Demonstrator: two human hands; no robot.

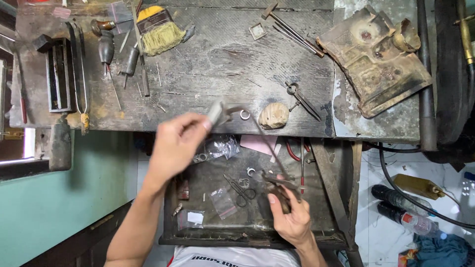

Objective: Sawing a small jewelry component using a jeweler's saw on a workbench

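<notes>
Dark, worn table (213, 54) w/ lots of clutter: yellow-bristle brush (159, 29) at top, dark-handled tools (106, 47) left of it, black rectangular frame (58, 74) far left, rusty metal casing (376, 59) top right, dividers (303, 101) and a pale rounded wood block (273, 115) near the front edge, small silver ring (245, 115) just beside the block. Below the table edge, an open drawer tray (213, 236) holding scissors (240, 190), small clear plastic bags (222, 201), a pink slip (258, 144), red-handled pliers (293, 151). Plastic bottles (403, 207) on the tiled floor at right. Left hand (175, 143) raised over the table's front edge, forearm coming up from lower left, fingers pinched on a small grey metal piece (215, 111) – blurred, so exact grip unclear. Right hand (292, 215) low over the drawer, fingers curled tight round the dark handle of a thin saw-like tool (269, 155), whose wire-thin frame runs up-left toward the grey piece; can't tell if they touch. The two hands well apart, w/ nothing between them but the tool.
</notes>
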